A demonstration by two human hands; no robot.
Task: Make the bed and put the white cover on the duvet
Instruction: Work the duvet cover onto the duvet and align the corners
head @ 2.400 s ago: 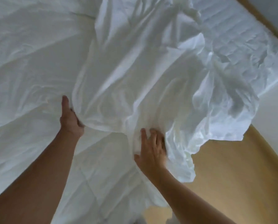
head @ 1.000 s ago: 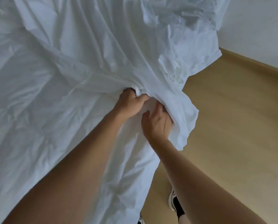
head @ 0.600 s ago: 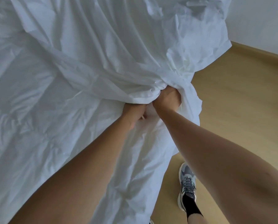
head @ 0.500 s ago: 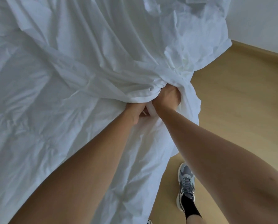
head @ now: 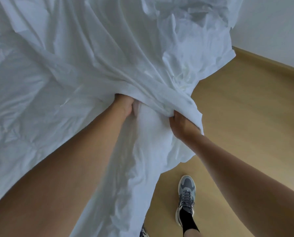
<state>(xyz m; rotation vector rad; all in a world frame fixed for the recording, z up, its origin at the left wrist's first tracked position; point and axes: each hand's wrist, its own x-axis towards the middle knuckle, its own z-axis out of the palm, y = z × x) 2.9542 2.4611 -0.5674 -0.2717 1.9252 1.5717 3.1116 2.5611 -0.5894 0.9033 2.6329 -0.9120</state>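
The white cover (head: 119, 53) lies crumpled over the bed, its bunched edge running from centre to right. Beneath it the white duvet (head: 23, 108) spreads over the left and hangs off the near side. My left hand (head: 124, 104) reaches under the cover's edge and grips a bunch of duvet there; its fingers are partly hidden by cloth. My right hand (head: 182, 125) grips the cover's gathered edge, fingers curled round the fabric, to the right of the left hand.
A wooden floor (head: 245, 117) lies to the right, ending at a white wall (head: 270, 28) with a skirting board. My right foot in a grey trainer (head: 186, 195) stands on the floor beside the hanging duvet.
My hands were pressed together at the bunched edge; now the right hand has pulled the cover's edge to the right and down, apart from the left hand. The right foot stepped slightly forward.
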